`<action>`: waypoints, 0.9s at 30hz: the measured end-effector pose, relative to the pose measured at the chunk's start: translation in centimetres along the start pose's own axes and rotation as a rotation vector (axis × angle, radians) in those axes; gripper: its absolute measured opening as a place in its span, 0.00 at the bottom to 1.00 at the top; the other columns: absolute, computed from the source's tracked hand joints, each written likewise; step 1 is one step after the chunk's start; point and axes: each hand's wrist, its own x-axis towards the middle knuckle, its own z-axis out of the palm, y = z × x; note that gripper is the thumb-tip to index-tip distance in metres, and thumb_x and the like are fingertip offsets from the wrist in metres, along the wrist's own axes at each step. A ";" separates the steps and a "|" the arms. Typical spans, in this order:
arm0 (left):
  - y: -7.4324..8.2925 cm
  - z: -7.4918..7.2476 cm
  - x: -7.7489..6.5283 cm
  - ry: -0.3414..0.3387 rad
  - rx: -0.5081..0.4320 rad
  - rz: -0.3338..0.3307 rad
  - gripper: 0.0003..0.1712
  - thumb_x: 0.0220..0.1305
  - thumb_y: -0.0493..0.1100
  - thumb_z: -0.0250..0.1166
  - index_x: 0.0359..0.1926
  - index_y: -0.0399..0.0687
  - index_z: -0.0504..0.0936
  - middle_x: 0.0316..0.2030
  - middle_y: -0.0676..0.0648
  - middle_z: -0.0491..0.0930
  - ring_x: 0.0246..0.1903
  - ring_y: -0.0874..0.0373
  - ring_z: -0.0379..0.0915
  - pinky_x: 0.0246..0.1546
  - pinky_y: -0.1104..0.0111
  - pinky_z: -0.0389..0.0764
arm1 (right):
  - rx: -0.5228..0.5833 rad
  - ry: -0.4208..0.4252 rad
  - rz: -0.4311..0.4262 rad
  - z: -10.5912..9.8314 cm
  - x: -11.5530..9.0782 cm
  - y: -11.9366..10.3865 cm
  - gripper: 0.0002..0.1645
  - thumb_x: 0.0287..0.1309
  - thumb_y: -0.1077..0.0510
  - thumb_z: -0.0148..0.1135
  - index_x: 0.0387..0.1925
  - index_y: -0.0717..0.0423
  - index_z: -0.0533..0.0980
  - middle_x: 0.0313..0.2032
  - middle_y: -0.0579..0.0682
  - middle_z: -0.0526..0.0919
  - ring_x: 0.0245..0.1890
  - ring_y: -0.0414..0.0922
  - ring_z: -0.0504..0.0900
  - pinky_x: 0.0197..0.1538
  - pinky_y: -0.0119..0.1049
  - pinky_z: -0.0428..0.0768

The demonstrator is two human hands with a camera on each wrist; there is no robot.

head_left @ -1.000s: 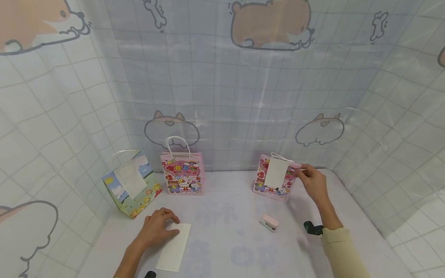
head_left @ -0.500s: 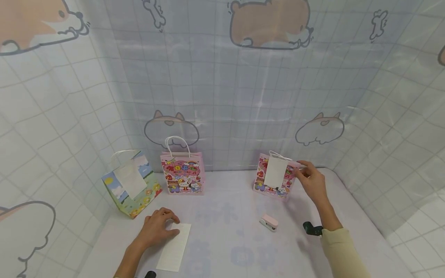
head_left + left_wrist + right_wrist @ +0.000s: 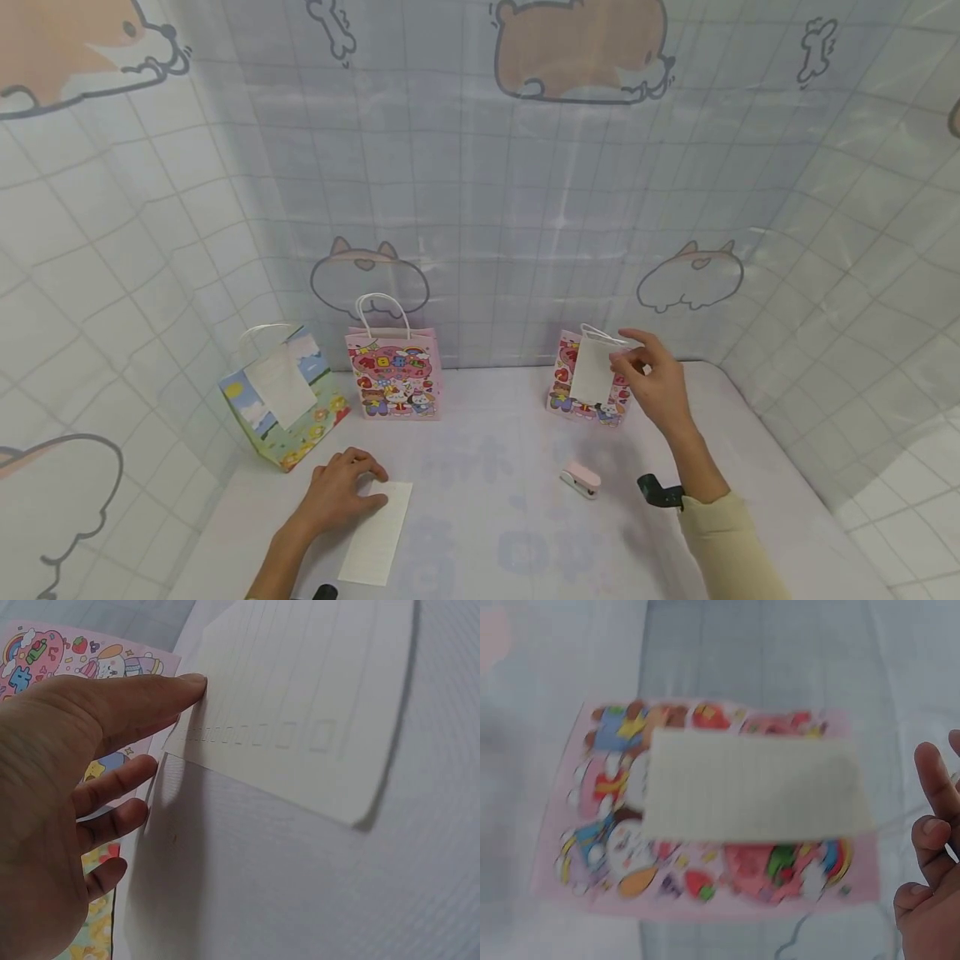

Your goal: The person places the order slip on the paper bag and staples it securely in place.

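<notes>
My left hand [image 3: 337,497] rests with loosely bent fingers at the far end of a lined white paper slip [image 3: 377,537] on the table. In the left wrist view the thumb [image 3: 169,694] lies over the corner of that slip. At the back right, a pink cartoon paper gift bag [image 3: 561,392] leans back, with a white lined slip [image 3: 596,371] on its front just under the white handle [image 3: 600,333]. My right hand [image 3: 660,387] hovers before the bag's upper right corner, fingers apart, nothing between them. In the right wrist view its fingers [image 3: 934,776] are beside the handle cord.
A pink and white mini stapler [image 3: 581,481] lies right of centre. Another pink gift bag [image 3: 393,375] stands upright at the back. Left of it, a green and blue gift bag [image 3: 300,408] leans with a white slip on its front. Grid-patterned curtains surround the table.
My right hand has let go of the pink bag's right edge and moved left across its upper corner. The left hand and its slip have not moved.
</notes>
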 end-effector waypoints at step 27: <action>0.3 -0.1 -0.3 -0.017 -0.023 -0.025 0.13 0.50 0.58 0.78 0.35 0.71 0.84 0.51 0.54 0.77 0.56 0.48 0.68 0.51 0.41 0.63 | 0.172 -0.298 -0.193 8.7 1.4 -7.7 0.19 0.64 0.52 0.68 0.56 0.46 0.78 0.29 0.37 0.84 0.24 0.41 0.68 0.29 0.33 0.67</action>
